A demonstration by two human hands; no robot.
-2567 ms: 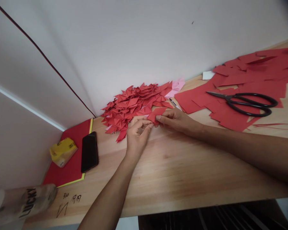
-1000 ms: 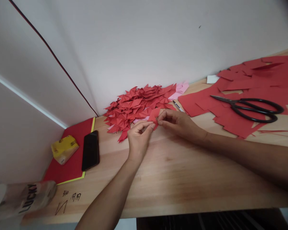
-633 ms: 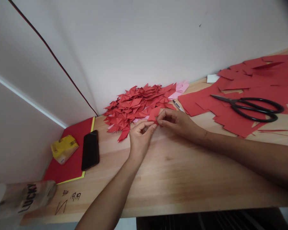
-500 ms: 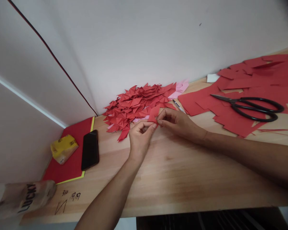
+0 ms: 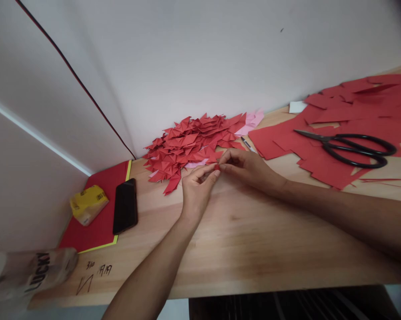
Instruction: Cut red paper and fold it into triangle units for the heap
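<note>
Between the fingertips of both hands is a small piece of red paper, mostly hidden by the fingers. My left hand pinches it from the left, thumb nearest me. From the other side my right hand pinches it too, the two hands almost touching. Just behind them, against the wall, lies a heap of folded red paper pieces with a few pink ones among them. A pen rests on the table beyond my right hand.
Black-handled scissors lie on flat red paper sheets at the right. Leftward are a dark phone, a red sheet stack, a yellow packet and a clear bottle. The wooden table ends near me.
The red paper stood up as a visible flap above my fingertips; now only a small bit shows between them. Both hands stay in nearly the same place.
</note>
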